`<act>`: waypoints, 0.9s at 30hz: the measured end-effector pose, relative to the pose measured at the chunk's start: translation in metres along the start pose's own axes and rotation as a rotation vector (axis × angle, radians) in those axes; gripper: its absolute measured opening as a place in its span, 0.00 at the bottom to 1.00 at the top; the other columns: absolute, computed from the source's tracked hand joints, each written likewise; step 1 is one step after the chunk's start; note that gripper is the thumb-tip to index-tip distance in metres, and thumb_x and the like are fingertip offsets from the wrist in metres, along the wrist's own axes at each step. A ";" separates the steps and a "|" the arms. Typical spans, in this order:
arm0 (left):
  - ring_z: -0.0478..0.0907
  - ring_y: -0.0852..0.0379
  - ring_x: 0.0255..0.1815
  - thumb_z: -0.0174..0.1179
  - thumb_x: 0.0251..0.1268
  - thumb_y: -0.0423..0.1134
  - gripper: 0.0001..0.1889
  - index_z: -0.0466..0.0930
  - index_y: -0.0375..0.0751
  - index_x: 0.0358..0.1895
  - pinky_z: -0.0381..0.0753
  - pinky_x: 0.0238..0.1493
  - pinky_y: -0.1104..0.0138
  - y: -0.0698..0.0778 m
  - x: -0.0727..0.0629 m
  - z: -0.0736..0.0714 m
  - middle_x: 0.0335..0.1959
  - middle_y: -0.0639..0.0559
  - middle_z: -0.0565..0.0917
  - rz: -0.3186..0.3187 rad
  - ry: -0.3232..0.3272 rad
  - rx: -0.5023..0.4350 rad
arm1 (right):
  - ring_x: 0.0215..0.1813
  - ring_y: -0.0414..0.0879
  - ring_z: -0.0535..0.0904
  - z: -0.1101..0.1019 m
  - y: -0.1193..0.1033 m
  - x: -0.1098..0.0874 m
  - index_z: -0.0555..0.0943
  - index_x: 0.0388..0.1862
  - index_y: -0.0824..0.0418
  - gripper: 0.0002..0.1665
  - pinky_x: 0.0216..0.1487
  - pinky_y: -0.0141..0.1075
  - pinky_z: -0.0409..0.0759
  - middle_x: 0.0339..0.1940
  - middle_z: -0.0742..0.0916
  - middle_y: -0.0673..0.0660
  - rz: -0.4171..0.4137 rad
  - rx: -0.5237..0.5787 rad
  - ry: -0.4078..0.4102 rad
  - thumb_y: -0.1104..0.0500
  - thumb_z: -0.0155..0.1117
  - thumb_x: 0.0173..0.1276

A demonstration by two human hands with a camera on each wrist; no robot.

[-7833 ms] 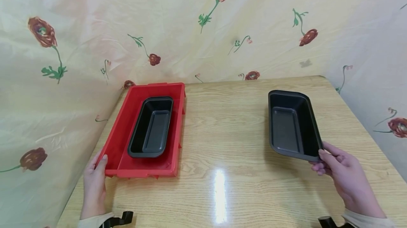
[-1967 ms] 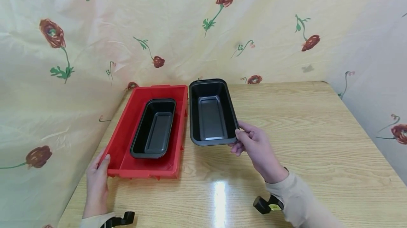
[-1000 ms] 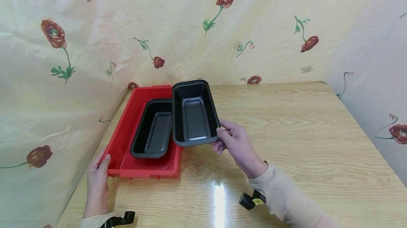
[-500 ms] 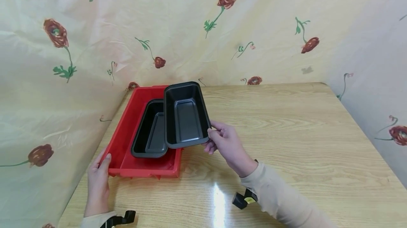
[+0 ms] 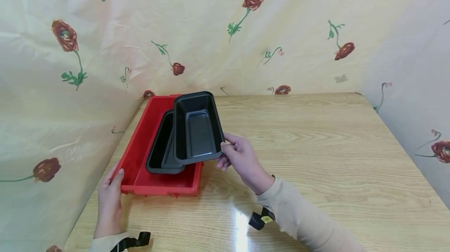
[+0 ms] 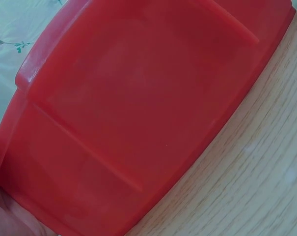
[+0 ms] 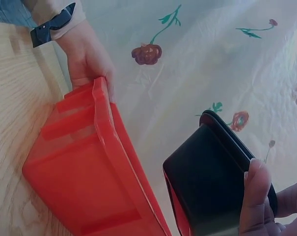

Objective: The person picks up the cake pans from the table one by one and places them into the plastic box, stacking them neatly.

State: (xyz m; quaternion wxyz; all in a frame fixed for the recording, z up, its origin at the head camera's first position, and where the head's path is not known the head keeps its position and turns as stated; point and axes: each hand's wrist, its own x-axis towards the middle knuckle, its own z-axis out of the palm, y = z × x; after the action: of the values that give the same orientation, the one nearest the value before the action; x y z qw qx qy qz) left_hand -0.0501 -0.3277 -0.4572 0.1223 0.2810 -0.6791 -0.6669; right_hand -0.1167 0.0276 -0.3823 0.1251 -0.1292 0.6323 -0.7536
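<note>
My right hand pinches the near right corner of a black loaf pan, thumb on the rim and fingers beneath. That pan is raised and tilted over the right side of a red plastic bin. Inside the bin lies a second black loaf pan, partly covered by the raised one in the head view. My left hand grips the bin's near left corner, thumb over the rim. In the right wrist view the held pan shows its dark outer side above the bin's rim.
The bin stands at the left of a light wood table, near its left edge. A flower-patterned cloth hangs behind the table and at both sides. Black straps with small cameras sit on both wrists.
My right hand has carried the loaf pan leftward from the table's right side to over the bin, where it now overlaps the second pan. My left hand keeps holding the bin's corner.
</note>
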 end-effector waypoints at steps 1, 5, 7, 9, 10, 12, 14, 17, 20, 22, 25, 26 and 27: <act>0.65 0.59 0.64 0.52 0.82 0.48 0.30 0.62 0.49 0.82 0.76 0.50 0.80 0.000 0.000 0.000 0.77 0.48 0.63 -0.001 0.001 -0.002 | 0.21 0.42 0.81 0.001 0.000 0.001 0.71 0.72 0.76 0.24 0.25 0.31 0.81 0.25 0.87 0.59 0.000 0.003 -0.003 0.69 0.46 0.81; 0.67 0.61 0.61 0.53 0.82 0.48 0.30 0.62 0.48 0.81 0.76 0.48 0.80 0.000 0.001 0.001 0.76 0.47 0.64 0.002 0.001 -0.007 | 0.20 0.41 0.81 0.006 0.002 0.003 0.71 0.70 0.78 0.24 0.25 0.30 0.81 0.24 0.87 0.58 0.003 0.018 -0.016 0.69 0.46 0.80; 0.67 0.62 0.60 0.53 0.82 0.47 0.30 0.62 0.47 0.81 0.77 0.48 0.80 0.000 0.001 0.001 0.76 0.47 0.64 0.008 0.001 -0.006 | 0.20 0.41 0.81 0.009 0.002 0.004 0.70 0.71 0.78 0.24 0.25 0.30 0.81 0.24 0.87 0.57 0.006 0.022 -0.017 0.70 0.46 0.80; 0.67 0.62 0.59 0.52 0.83 0.47 0.30 0.62 0.46 0.81 0.76 0.48 0.80 0.000 0.001 0.001 0.76 0.46 0.64 0.017 -0.002 -0.002 | 0.20 0.41 0.81 0.012 0.002 0.005 0.70 0.71 0.78 0.24 0.25 0.30 0.81 0.24 0.87 0.57 0.010 0.026 -0.019 0.70 0.46 0.80; 0.67 0.63 0.59 0.52 0.83 0.47 0.29 0.62 0.46 0.81 0.76 0.48 0.80 0.000 0.002 0.000 0.76 0.46 0.64 0.016 0.001 -0.001 | 0.20 0.41 0.81 0.013 0.002 0.006 0.70 0.71 0.78 0.25 0.25 0.30 0.81 0.24 0.87 0.57 0.013 0.026 -0.020 0.70 0.46 0.80; 0.67 0.62 0.59 0.52 0.83 0.47 0.29 0.62 0.46 0.81 0.76 0.49 0.80 0.000 0.002 0.000 0.76 0.46 0.64 0.015 -0.001 0.004 | 0.20 0.41 0.81 0.016 0.002 0.007 0.70 0.72 0.77 0.25 0.25 0.31 0.81 0.25 0.87 0.60 0.019 0.024 -0.021 0.70 0.46 0.80; 0.67 0.62 0.60 0.51 0.83 0.47 0.29 0.61 0.47 0.82 0.76 0.49 0.79 0.000 0.002 0.000 0.77 0.46 0.63 0.010 -0.003 0.006 | 0.20 0.41 0.81 0.018 0.003 0.009 0.69 0.72 0.77 0.25 0.25 0.31 0.81 0.26 0.87 0.62 0.021 0.020 -0.023 0.69 0.46 0.80; 0.66 0.60 0.62 0.52 0.83 0.48 0.30 0.61 0.47 0.82 0.77 0.50 0.79 0.000 0.001 0.000 0.77 0.46 0.63 0.006 -0.005 0.006 | 0.20 0.42 0.82 0.021 0.003 0.011 0.70 0.73 0.76 0.26 0.25 0.31 0.82 0.28 0.88 0.65 0.024 0.022 -0.022 0.69 0.45 0.80; 0.66 0.60 0.62 0.52 0.82 0.49 0.30 0.62 0.47 0.81 0.77 0.50 0.79 0.000 0.000 0.000 0.76 0.47 0.64 0.008 -0.001 0.008 | 0.20 0.41 0.82 0.022 0.006 0.014 0.70 0.73 0.75 0.26 0.25 0.31 0.82 0.27 0.88 0.63 0.033 0.033 -0.019 0.70 0.45 0.79; 0.66 0.60 0.62 0.52 0.82 0.49 0.30 0.62 0.47 0.81 0.77 0.50 0.79 -0.001 0.000 0.000 0.76 0.47 0.64 0.008 -0.002 0.006 | 0.20 0.41 0.82 0.024 0.008 0.015 0.70 0.73 0.75 0.26 0.25 0.31 0.82 0.26 0.87 0.60 0.033 0.042 -0.019 0.70 0.45 0.79; 0.66 0.60 0.62 0.52 0.82 0.49 0.30 0.62 0.47 0.81 0.77 0.50 0.80 -0.001 0.000 0.000 0.76 0.47 0.64 0.006 0.002 0.007 | 0.20 0.41 0.82 0.027 0.010 0.017 0.69 0.73 0.76 0.26 0.25 0.31 0.81 0.27 0.87 0.64 0.032 0.052 -0.013 0.70 0.45 0.79; 0.66 0.59 0.62 0.52 0.82 0.49 0.31 0.61 0.47 0.82 0.77 0.51 0.79 -0.002 0.001 -0.001 0.76 0.47 0.64 0.006 -0.002 0.007 | 0.20 0.41 0.82 0.029 0.011 0.018 0.68 0.74 0.76 0.26 0.24 0.31 0.81 0.27 0.87 0.65 0.028 0.052 -0.013 0.70 0.45 0.79; 0.66 0.59 0.63 0.52 0.82 0.49 0.31 0.61 0.47 0.82 0.76 0.51 0.79 -0.002 0.001 -0.001 0.77 0.47 0.63 0.005 -0.006 0.007 | 0.20 0.41 0.82 0.030 0.012 0.018 0.68 0.74 0.76 0.26 0.24 0.31 0.81 0.27 0.87 0.66 0.028 0.054 -0.011 0.70 0.45 0.79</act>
State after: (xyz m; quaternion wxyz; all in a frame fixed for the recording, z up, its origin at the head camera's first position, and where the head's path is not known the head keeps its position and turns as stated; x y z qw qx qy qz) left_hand -0.0500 -0.3289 -0.4592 0.1209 0.2777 -0.6824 -0.6653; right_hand -0.1231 -0.0085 -0.3886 0.1429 -0.1211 0.6129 -0.7677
